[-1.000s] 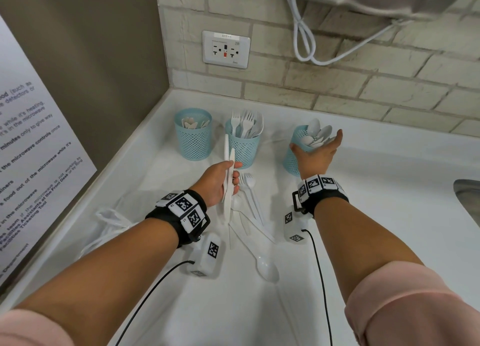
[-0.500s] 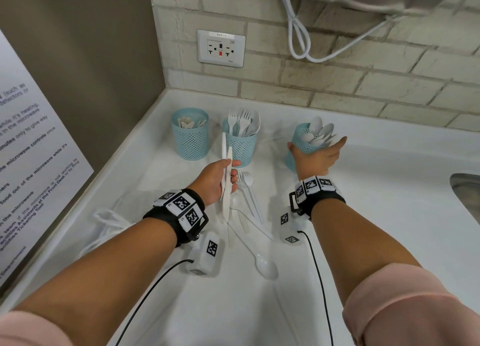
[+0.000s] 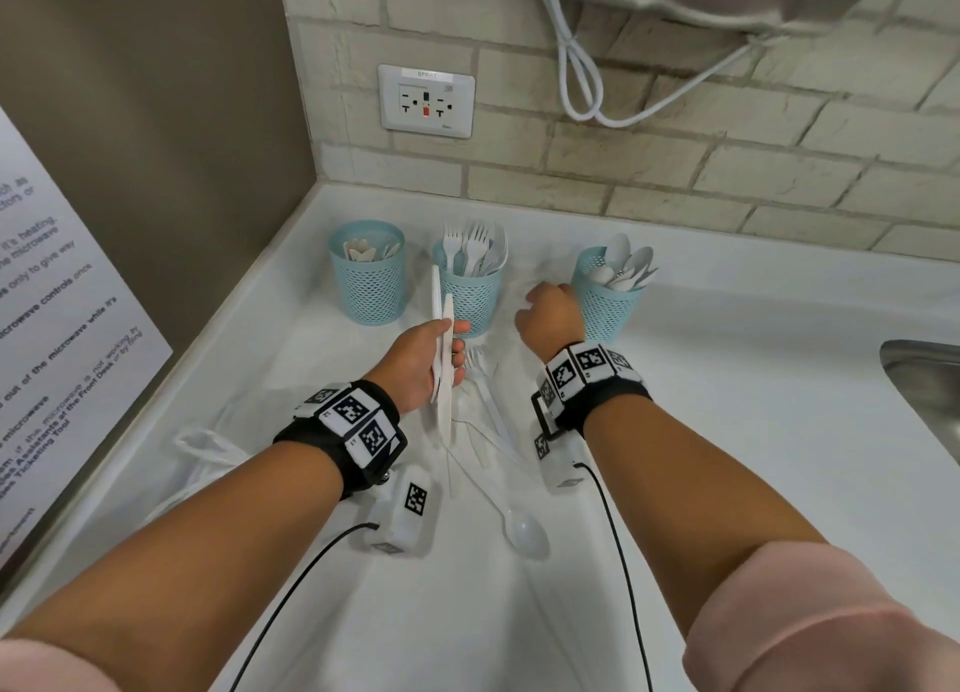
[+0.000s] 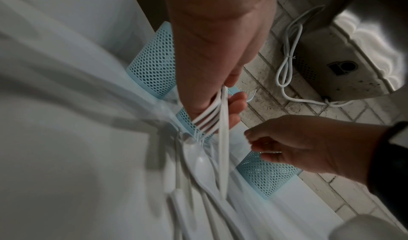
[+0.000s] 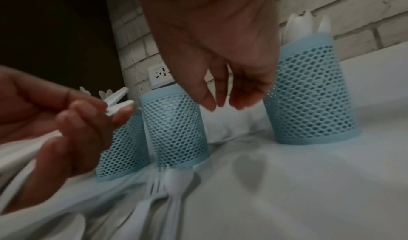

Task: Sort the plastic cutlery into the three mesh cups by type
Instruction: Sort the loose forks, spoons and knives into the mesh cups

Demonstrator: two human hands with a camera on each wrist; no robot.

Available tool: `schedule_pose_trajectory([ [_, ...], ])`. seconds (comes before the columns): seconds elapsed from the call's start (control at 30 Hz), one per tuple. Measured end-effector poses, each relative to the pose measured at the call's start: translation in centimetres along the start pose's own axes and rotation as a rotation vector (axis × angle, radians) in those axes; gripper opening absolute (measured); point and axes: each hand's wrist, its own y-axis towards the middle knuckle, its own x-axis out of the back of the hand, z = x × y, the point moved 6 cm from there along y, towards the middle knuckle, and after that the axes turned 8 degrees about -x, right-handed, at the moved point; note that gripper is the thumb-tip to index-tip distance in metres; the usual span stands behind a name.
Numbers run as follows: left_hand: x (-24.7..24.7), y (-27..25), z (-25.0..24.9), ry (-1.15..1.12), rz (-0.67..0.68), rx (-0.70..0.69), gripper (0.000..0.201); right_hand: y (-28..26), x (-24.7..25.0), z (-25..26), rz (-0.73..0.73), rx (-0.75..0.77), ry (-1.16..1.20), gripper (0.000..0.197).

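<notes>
Three blue mesh cups stand in a row near the back wall: the left cup (image 3: 366, 281) with knives, the middle cup (image 3: 470, 296) with forks, the right cup (image 3: 608, 302) with spoons. My left hand (image 3: 452, 351) grips a few white plastic knives (image 3: 442, 307) upright in front of the middle cup. My right hand (image 3: 540, 302) hangs over the counter between the middle and right cups, its fingers (image 5: 218, 102) drooping loosely and holding nothing. Loose forks (image 3: 483, 379) and a spoon (image 3: 524, 530) lie on the white counter below my hands.
The cups sit in a counter corner, with a brown wall on the left and a brick wall with an outlet (image 3: 426, 101) and a white cord (image 3: 582, 68) behind. A steel sink (image 3: 924, 379) is at the right. A crumpled clear wrapper (image 3: 208, 447) lies at the left.
My right hand left the spoon cup's rim and moved left and down into the gap between the cups, fingers now drooping. My left hand kept hold of the knives, nearly still.
</notes>
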Motion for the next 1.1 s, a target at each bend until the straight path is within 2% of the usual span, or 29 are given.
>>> schedule_pose_trajectory([
  [0.07, 0.1, 0.0, -0.1, -0.003, -0.003, 0.004, 0.028, 0.7, -1.3, 0.2, 0.159, -0.008, -0.15, 0.032],
  [0.13, 0.2, 0.0, -0.1, -0.006, -0.008, 0.007, 0.028, 1.2, -2.1, 0.5, 0.256, -0.008, -0.222, 0.034],
  [0.27, 0.8, 0.2, -0.1, -0.018, -0.015, 0.013, 0.028, 2.3, -3.1, 1.5, 0.323, -0.005, -0.333, 0.038],
  [0.47, 1.3, 0.7, -0.8, -0.023, -0.032, 0.006, 0.029, 5.0, -4.6, 1.9, 0.347, 0.016, -0.551, 0.041],
  [0.73, 0.9, 1.3, -0.8, -0.025, -0.039, 0.03, 0.026, 8.1, -8.0, 1.0, 0.404, 0.062, -0.62, 0.05],
  [1.1, 1.0, 0.8, -0.9, -0.029, -0.04, 0.034, 0.027, 7.5, -5.5, 0.6, 0.218, 0.129, -0.627, 0.036],
])
